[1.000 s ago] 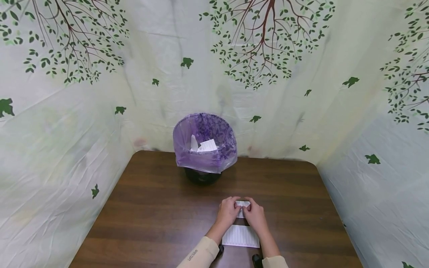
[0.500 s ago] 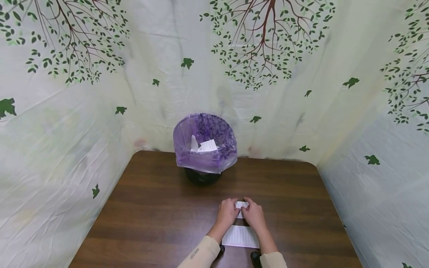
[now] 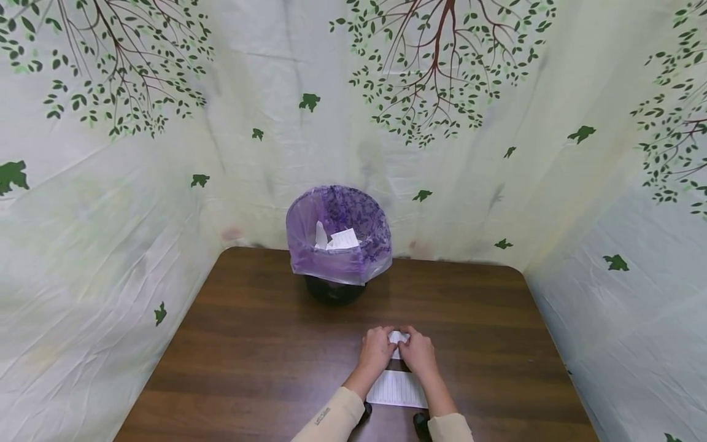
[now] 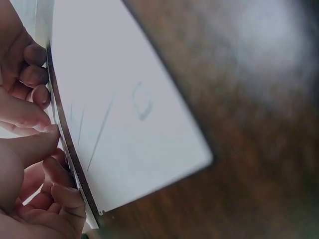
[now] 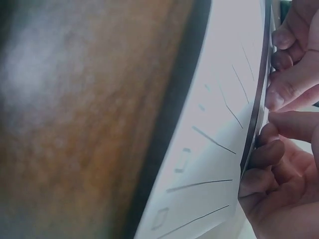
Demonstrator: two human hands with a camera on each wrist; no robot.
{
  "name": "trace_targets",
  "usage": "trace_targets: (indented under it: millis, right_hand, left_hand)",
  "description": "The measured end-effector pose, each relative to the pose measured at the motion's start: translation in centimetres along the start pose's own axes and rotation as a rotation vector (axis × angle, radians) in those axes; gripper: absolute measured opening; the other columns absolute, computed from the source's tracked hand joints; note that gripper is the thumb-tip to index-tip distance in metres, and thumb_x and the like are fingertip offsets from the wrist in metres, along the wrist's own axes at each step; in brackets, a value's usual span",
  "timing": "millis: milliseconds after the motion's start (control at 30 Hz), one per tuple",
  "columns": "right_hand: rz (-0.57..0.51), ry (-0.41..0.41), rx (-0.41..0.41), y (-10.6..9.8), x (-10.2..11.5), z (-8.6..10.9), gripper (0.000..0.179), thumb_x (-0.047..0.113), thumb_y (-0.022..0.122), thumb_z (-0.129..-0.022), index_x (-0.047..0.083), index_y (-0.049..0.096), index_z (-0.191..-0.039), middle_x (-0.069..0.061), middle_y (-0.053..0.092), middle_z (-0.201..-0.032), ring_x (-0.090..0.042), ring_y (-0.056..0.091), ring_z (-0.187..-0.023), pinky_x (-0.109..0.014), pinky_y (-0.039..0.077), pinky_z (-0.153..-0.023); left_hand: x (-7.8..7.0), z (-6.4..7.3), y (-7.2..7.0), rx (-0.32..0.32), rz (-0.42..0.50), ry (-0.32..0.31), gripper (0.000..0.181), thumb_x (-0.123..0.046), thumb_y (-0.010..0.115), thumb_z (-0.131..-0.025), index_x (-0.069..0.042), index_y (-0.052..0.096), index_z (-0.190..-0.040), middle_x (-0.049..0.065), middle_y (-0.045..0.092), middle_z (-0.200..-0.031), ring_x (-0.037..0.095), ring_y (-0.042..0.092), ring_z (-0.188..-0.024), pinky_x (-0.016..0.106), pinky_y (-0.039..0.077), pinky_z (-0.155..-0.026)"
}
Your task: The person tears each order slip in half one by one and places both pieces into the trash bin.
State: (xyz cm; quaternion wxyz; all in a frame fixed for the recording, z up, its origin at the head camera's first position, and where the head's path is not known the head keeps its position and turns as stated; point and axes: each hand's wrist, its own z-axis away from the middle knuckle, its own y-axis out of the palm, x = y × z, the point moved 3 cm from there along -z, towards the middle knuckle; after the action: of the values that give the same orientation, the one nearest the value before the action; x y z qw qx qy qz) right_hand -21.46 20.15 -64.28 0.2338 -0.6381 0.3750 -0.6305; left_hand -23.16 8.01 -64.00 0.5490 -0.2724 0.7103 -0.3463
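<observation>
In the head view, my left hand and right hand are close together over the table, thumbs almost meeting. Between them they pinch a small white sheet of paper, largely covered by the fingers. Nearer my body, a second piece of white paper with printed lines lies flat under the forearms. Both wrist views show curled fingers beyond the lined paper. How the held sheet is bent or folded cannot be made out.
Behind the hands stands a dark bin lined with a purple bag; white paper pieces are inside. The brown wooden table meets a leaf-patterned curtain at the back and sides.
Both hands stay in nearly the same place on the held sheet. Their thumbs and fingers shift slightly. The papers on the table and the bin have not moved.
</observation>
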Motion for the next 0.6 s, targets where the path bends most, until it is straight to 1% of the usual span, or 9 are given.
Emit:
trace_targets:
  millis: [100, 167, 267, 333, 400, 467, 600]
  right_hand:
    - [-0.005, -0.006, -0.007, -0.09, 0.05, 0.02, 0.021, 0.006, 0.075, -0.088, 0.002, 0.074, -0.108, -0.005, 0.063, -0.069, -0.019, 0.054, -0.060, -0.036, 0.043, -0.056]
    - [-0.006, -0.010, -0.013, -0.13, 0.10, 0.03, 0.017, 0.006, 0.074, -0.087, 0.003, 0.074, -0.104, -0.006, 0.065, -0.069, -0.021, 0.056, -0.060, -0.038, 0.045, -0.056]
    - [-0.002, -0.018, -0.022, -0.19, 0.15, 0.07, 0.013, 0.006, 0.073, -0.087, 0.005, 0.073, -0.100, -0.006, 0.067, -0.069, -0.023, 0.058, -0.061, -0.040, 0.047, -0.057]
    - [0.001, -0.021, -0.025, -0.17, 0.14, 0.11, 0.012, 0.007, 0.072, -0.088, 0.005, 0.073, -0.099, -0.006, 0.067, -0.069, -0.023, 0.058, -0.061, -0.041, 0.047, -0.057]
    - [-0.003, -0.020, -0.024, -0.15, 0.10, 0.16, 0.012, 0.007, 0.071, -0.089, 0.005, 0.073, -0.101, -0.006, 0.066, -0.069, -0.022, 0.056, -0.060, -0.040, 0.045, -0.056]
    - [-0.011, -0.003, -0.015, -0.06, 0.01, 0.18, 0.015, 0.008, 0.070, -0.090, 0.005, 0.075, -0.105, -0.008, 0.069, -0.073, -0.021, 0.055, -0.061, -0.038, 0.045, -0.057]
    - [-0.032, 0.018, 0.001, 0.02, 0.02, 0.26, 0.022, 0.011, 0.068, -0.094, 0.004, 0.076, -0.114, -0.011, 0.073, -0.081, -0.021, 0.054, -0.065, -0.036, 0.044, -0.060]
  left_hand:
    - [0.00, -0.12, 0.05, -0.001, -0.010, 0.004, 0.033, -0.009, 0.088, -0.084, -0.004, 0.079, -0.116, 0.014, 0.078, -0.099, 0.033, 0.072, -0.094, 0.047, 0.059, -0.083]
    - [-0.04, -0.15, 0.01, -0.004, -0.014, 0.006, 0.032, -0.009, 0.088, -0.084, -0.004, 0.080, -0.114, 0.016, 0.079, -0.104, 0.035, 0.072, -0.098, 0.048, 0.059, -0.085]
    - [-0.09, -0.09, -0.08, -0.018, -0.005, 0.016, 0.029, -0.008, 0.088, -0.083, -0.005, 0.080, -0.111, 0.014, 0.079, -0.101, 0.035, 0.071, -0.095, 0.047, 0.058, -0.082]
    - [-0.06, -0.01, -0.07, -0.036, 0.002, 0.025, 0.025, -0.007, 0.089, -0.083, -0.006, 0.079, -0.106, 0.013, 0.079, -0.097, 0.033, 0.071, -0.091, 0.045, 0.057, -0.079]
    - [-0.03, 0.08, -0.09, -0.050, 0.010, 0.033, 0.022, -0.006, 0.089, -0.082, -0.007, 0.078, -0.101, 0.011, 0.078, -0.093, 0.033, 0.070, -0.088, 0.044, 0.056, -0.077]
    - [0.01, 0.14, -0.10, -0.055, 0.013, 0.033, 0.019, -0.006, 0.088, -0.082, -0.008, 0.077, -0.097, 0.011, 0.077, -0.090, 0.032, 0.070, -0.086, 0.044, 0.056, -0.076]
    - [0.12, 0.24, -0.16, -0.041, 0.021, 0.015, 0.018, -0.007, 0.088, -0.084, -0.010, 0.075, -0.096, 0.009, 0.076, -0.089, 0.029, 0.069, -0.086, 0.041, 0.056, -0.075]
